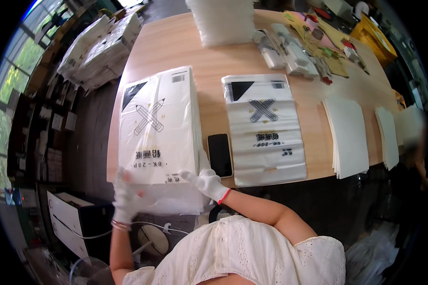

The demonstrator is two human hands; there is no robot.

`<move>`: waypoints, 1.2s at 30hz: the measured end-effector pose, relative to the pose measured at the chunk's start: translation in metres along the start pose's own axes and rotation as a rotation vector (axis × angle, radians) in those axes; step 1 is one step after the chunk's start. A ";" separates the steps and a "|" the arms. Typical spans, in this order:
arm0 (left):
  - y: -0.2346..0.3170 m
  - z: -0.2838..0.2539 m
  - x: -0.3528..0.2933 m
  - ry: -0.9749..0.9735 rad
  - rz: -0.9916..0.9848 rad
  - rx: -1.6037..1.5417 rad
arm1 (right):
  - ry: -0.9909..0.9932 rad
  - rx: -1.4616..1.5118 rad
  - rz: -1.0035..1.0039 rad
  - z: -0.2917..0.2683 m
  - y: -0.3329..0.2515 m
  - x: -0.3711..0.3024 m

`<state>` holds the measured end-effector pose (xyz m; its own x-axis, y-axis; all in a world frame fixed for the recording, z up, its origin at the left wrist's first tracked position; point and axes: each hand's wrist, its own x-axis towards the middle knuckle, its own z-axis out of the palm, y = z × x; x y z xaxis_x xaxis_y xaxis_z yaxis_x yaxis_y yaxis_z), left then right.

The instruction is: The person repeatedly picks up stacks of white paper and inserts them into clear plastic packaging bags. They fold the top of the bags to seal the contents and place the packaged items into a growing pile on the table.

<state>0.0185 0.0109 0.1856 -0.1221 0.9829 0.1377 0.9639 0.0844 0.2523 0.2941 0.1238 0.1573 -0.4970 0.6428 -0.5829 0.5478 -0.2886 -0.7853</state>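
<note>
A tall stack of white paper packs in clear printed plastic (150,118) lies at the table's left front, with crossed pencils drawn on top. An unprinted clear plastic flap (171,198) hangs past its near end. My right hand (209,184), in a white glove with a red cuff, rests at the stack's near right corner, fingers stretched out over the plastic. At the near left corner is my left hand (124,202), gloved too and smeared by motion; its fingers cannot be made out. Right of the stack lie a black phone (219,154) and a flat pile of printed plastic sleeves (266,161).
White paper stacks (348,137) stand at the table's right edge, near another person's blurred arm (419,156). A tall white pile (223,23), white boxes (290,50) and scattered tools are at the back. Wrapped bundles (100,52) stand off the table's left side.
</note>
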 end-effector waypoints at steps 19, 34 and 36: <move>0.326 0.241 0.038 -0.134 0.437 -0.495 | 0.360 -0.173 0.000 -0.129 0.257 -0.184; 0.339 0.205 0.094 -0.485 0.184 -0.853 | 0.669 0.712 -0.169 -0.148 0.196 -0.083; 0.336 0.216 0.124 -0.395 -0.158 -1.334 | 0.855 0.257 -0.043 -0.165 0.205 -0.087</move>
<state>0.3779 0.1967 0.0808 0.0817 0.9772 -0.1961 -0.0289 0.1990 0.9796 0.5602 0.1256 0.0815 0.2141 0.9366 -0.2776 0.3218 -0.3359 -0.8852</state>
